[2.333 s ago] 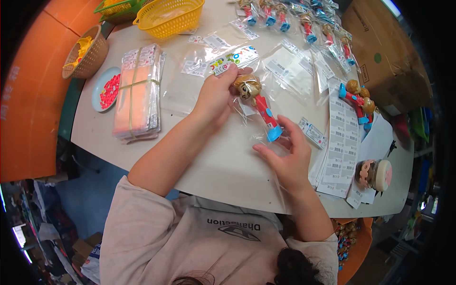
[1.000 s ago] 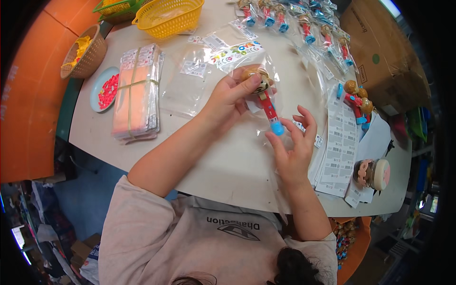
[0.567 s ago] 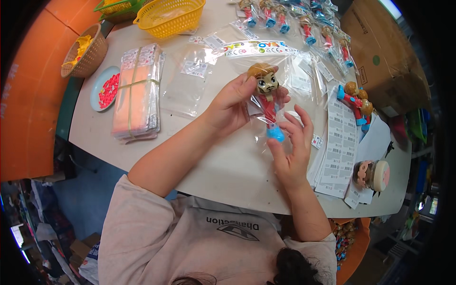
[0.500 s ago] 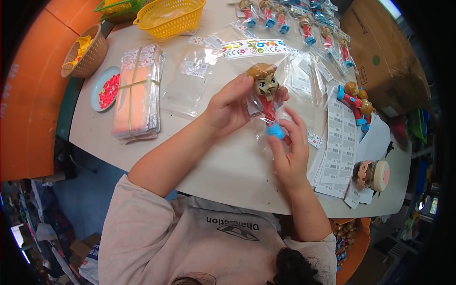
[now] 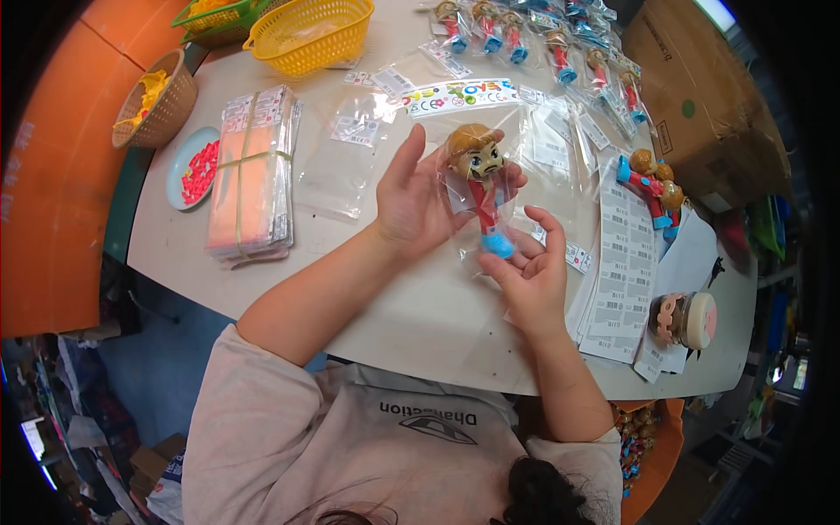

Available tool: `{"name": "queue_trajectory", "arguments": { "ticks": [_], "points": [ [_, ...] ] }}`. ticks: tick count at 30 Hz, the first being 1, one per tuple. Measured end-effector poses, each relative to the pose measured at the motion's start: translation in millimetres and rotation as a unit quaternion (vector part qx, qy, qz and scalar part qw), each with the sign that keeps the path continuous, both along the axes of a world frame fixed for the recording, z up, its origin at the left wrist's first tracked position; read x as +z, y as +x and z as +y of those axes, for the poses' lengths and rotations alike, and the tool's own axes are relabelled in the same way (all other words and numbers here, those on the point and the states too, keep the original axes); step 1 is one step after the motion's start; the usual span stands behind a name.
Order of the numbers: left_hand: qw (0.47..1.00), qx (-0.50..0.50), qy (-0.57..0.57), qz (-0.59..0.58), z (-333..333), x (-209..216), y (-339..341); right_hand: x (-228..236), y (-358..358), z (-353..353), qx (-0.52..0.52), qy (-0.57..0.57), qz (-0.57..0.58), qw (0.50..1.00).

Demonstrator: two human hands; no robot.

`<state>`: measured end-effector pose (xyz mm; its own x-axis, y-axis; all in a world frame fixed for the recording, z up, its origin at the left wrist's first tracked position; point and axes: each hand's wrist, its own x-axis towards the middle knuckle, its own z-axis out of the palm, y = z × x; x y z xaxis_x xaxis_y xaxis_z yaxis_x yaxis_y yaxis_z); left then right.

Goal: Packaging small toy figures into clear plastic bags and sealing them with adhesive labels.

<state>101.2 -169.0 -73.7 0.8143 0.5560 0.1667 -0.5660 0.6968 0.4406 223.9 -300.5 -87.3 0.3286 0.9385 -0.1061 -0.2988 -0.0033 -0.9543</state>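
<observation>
A toy figure (image 5: 486, 190) with a brown-haired head, red body and blue feet lies inside a clear plastic bag with a colourful printed header (image 5: 461, 96). Behind its upper part my left hand (image 5: 411, 203) supports the bag; the fingers are partly hidden and the thumb stands away from it. At the blue feet, my right hand (image 5: 535, 276) has its thumb at the bag's lower end and fingers partly behind it. Just left of the left hand, flat clear bags (image 5: 337, 166) lie on the table.
A banded stack of bags (image 5: 254, 175), a plate (image 5: 179, 191) of small red pieces and a yellow basket (image 5: 315, 44) are on the left. Bagged figures (image 5: 560, 57) lie at the back. Label sheets (image 5: 623, 280), loose figures (image 5: 652, 188), a jar (image 5: 687, 320) and a cardboard box (image 5: 713, 105) are right.
My left thumb has lifted off the figure's head and spread outward. The bagged figure has shifted slightly left and down and tilted. My right fingers have opened somewhat and moved lower.
</observation>
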Motion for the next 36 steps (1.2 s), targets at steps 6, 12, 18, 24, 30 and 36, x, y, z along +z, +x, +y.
{"name": "queue_trajectory", "arguments": {
  "ticks": [6,12,18,24,30,36],
  "points": [
    [0.973,0.073,0.085,0.201,-4.8,0.2,4.6,2.6,7.0,-1.3,0.024,-0.013,0.037,0.999],
    [0.988,0.060,-0.005,0.139,6.7,-1.3,-1.9,3.0,19.4,-3.0,0.091,-0.041,0.090,0.991],
    [0.988,0.042,-0.004,0.146,6.4,2.5,-1.4,0.9,20.2,-2.6,0.076,-0.109,0.102,0.986],
    [0.987,0.026,-0.019,0.155,13.2,3.3,-3.7,6.6,16.3,-2.2,0.039,-0.124,0.030,0.991],
    [0.988,0.046,0.024,0.145,19.3,7.3,-7.4,8.4,16.7,-3.2,0.038,-0.097,-0.001,0.995],
    [0.985,0.049,0.022,0.164,17.2,2.0,-3.0,5.0,15.5,-1.3,0.044,-0.101,0.044,0.993]
  ]
}}
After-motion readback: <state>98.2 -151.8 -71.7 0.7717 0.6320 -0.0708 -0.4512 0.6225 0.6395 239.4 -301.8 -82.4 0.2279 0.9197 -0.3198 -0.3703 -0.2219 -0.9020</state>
